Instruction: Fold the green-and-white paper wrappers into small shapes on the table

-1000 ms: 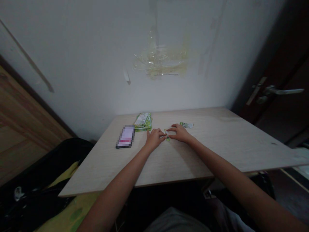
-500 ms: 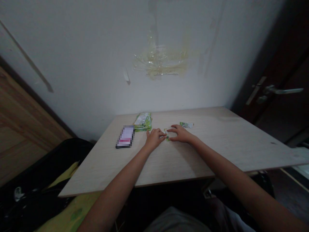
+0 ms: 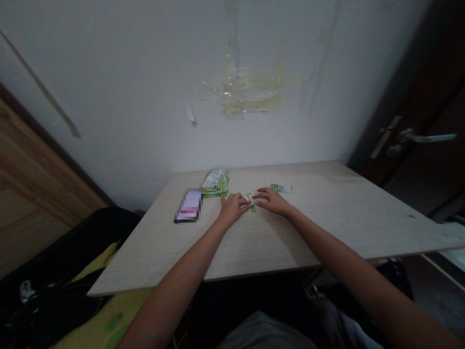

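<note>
A small green and white packet (image 3: 253,209) lies on the table between my hands, partly covered by fingers. My left hand (image 3: 232,208) is closed, its fingertips pressed together on the packet's left edge. On the other side, my right hand (image 3: 273,200) hovers close by, its thumb and fingers apart and curved toward the packet, with nothing seen in them. Just behind the right hand lies another green and white packet (image 3: 282,188). Beyond the left hand is a stack of similar packets (image 3: 215,182).
A phone (image 3: 189,206) with a blurred screen lies left of my left hand, touching or close to the stack. The pale wooden table (image 3: 327,218) meets a wall (image 3: 145,97) bearing old tape (image 3: 250,99). A dark door with a metal handle (image 3: 428,137) stands at the right.
The fingers of my right hand have drawn slightly back from the packet, its thumb moving up closer to the fingers. My left hand has stayed in place.
</note>
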Demonstrator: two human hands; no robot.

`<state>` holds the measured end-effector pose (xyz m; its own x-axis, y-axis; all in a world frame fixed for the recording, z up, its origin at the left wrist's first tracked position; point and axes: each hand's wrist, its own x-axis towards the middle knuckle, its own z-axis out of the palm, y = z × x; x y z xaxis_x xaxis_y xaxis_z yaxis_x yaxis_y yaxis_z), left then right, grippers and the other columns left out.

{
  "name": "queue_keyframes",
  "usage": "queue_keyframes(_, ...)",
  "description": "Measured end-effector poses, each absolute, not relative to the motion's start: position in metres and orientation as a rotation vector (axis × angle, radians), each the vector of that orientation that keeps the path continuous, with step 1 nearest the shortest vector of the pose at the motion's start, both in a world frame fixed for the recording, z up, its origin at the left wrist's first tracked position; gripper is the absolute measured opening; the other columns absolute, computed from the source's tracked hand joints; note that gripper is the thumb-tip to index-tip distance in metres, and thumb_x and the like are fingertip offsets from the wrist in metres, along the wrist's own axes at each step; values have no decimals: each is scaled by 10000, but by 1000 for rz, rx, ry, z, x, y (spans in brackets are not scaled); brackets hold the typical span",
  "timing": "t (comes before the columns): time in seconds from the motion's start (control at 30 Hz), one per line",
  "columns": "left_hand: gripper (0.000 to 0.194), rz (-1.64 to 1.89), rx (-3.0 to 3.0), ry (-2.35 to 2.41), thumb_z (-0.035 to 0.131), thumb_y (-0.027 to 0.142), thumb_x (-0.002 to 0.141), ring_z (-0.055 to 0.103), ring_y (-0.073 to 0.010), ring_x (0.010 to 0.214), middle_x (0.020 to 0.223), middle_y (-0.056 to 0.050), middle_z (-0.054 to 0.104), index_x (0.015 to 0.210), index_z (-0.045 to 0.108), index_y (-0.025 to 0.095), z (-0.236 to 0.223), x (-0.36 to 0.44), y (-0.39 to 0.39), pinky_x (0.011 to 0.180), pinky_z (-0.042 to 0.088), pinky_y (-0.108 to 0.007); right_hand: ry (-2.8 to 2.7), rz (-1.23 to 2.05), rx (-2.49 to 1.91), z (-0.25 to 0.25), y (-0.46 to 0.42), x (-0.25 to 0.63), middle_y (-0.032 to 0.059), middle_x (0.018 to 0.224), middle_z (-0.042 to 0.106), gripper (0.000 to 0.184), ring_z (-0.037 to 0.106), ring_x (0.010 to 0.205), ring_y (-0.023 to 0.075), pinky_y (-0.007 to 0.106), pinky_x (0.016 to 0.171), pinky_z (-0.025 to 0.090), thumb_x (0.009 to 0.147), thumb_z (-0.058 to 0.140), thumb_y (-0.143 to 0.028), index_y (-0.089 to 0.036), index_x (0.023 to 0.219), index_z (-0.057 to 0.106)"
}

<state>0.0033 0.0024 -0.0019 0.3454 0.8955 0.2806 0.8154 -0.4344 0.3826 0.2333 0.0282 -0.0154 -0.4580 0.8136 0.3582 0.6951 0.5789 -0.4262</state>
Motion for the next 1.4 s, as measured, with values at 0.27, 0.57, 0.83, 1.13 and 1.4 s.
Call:
queue_keyframes(0.27, 224, 679, 2423, 1546, 626, 449, 912, 554, -257, 1156, 1097, -23, 684, 1047, 765, 337, -1, 3, 2, 1129, 186, -591, -2257, 211, -1201, -18, 29, 228, 126, 1310, 613, 383, 571, 1227, 262, 434, 1089, 416, 823, 748, -418, -253, 1168, 739)
queue_keyframes(0.57, 218, 666, 2427, 1557, 627, 445, 911, 551, -262, 1161, 1088, -28, 681, 1034, 772, 337, 0, 4, 1, 1116, 215, -568, -2296, 277, -1213, -13, 25, 231, 137, 1380, 568, 526, 537, 1279, 286, 459, 1113, 392, 743, 809, -430, -250, 1227, 708)
queue_keyframes(0.83, 231, 674, 2417, 1559, 620, 457, 916, 548, -260, 1162, 1097, -23, 679, 1057, 766, 346, 1, 3, 0, 1129, 199, -568, -2341, 287, -1202, -11, 21, 234, 145, 1430, 533, 613, 495, 1329, 303, 479, 1135, 368, 721, 824, -436, -250, 1285, 671)
queue_keyframes(1.13, 237, 686, 2413, 1564, 623, 474, 914, 554, -261, 1171, 1113, -24, 694, 1038, 764, 330, -2, 3, 1, 1130, 188, -580, -2280, 376, -1115, -13, 24, 238, 115, 1336, 592, 326, 555, 1253, 260, 453, 1101, 407, 809, 772, -366, -266, 1119, 758)
queue_keyframes(1.4, 231, 706, 2417, 1550, 655, 463, 895, 564, -258, 1158, 1115, -26, 698, 1038, 764, 318, -4, 2, 2, 1130, 188, -581, -2202, 474, -1096, -15, 26, 240, 119, 1284, 640, 150, 593, 1186, 240, 413, 1080, 431, 854, 717, -309, -222, 935, 809)
